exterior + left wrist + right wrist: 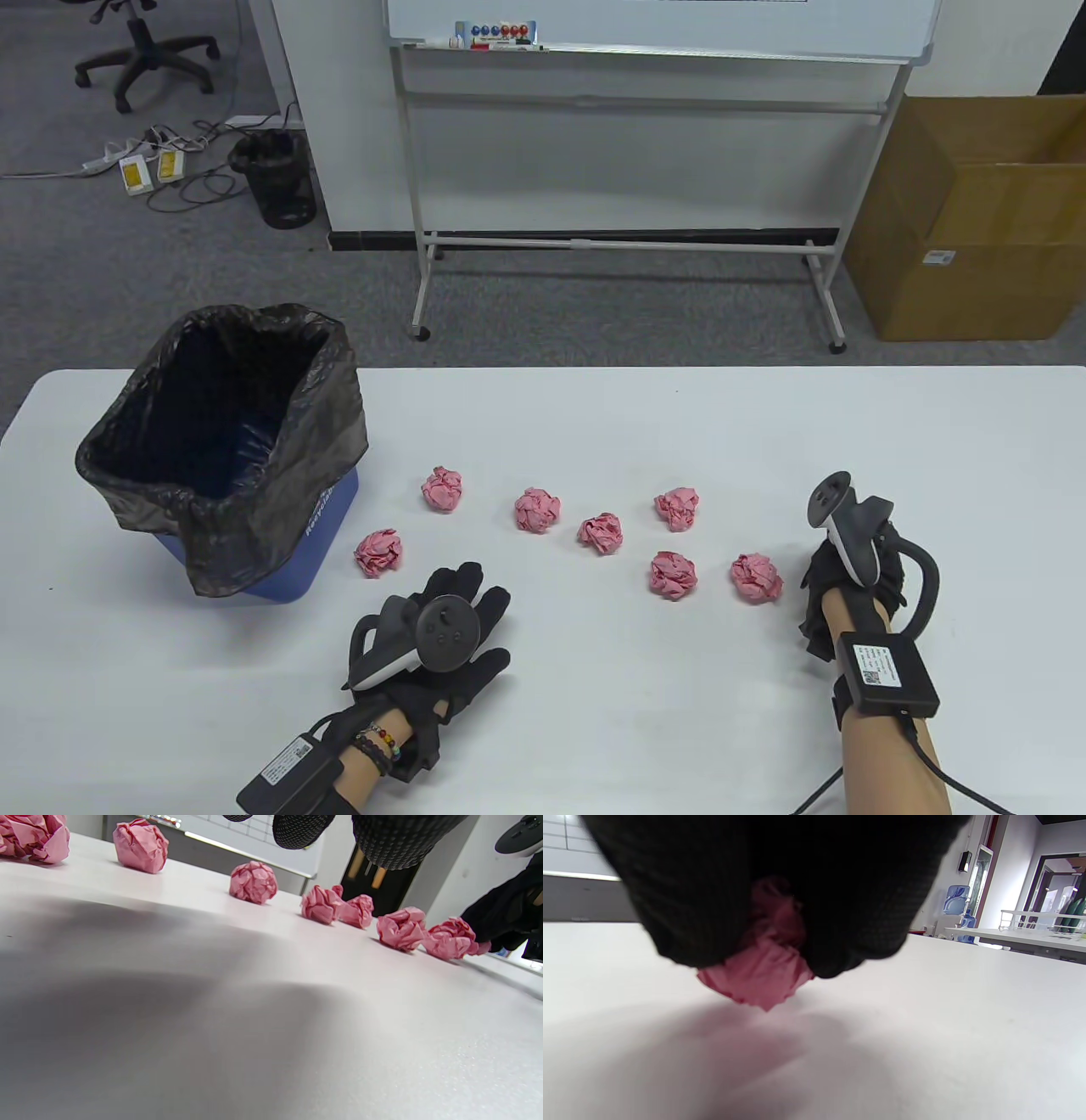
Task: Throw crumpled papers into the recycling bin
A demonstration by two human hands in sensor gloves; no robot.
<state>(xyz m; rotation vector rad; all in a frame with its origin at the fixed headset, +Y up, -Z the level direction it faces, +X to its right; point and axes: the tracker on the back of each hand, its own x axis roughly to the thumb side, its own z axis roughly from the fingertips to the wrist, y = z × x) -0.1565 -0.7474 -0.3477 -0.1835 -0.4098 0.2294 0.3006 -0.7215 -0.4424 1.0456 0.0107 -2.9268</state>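
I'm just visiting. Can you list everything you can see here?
paper balls: seven, pink, scattered on the table between the bin and the right hand
held paper: one, pink, in the right hand's fingers, apparently an eighth
recycling bin: one, blue with black liner, table's left side
table: one, white
whiteboard: one, white, on a stand behind the table
cardboard box: one, brown, floor at right
mesh basket: one, black, floor at left
office chair: one, black, far left
left hand: black glove, resting open on the table
right hand: black glove, grips the held paper
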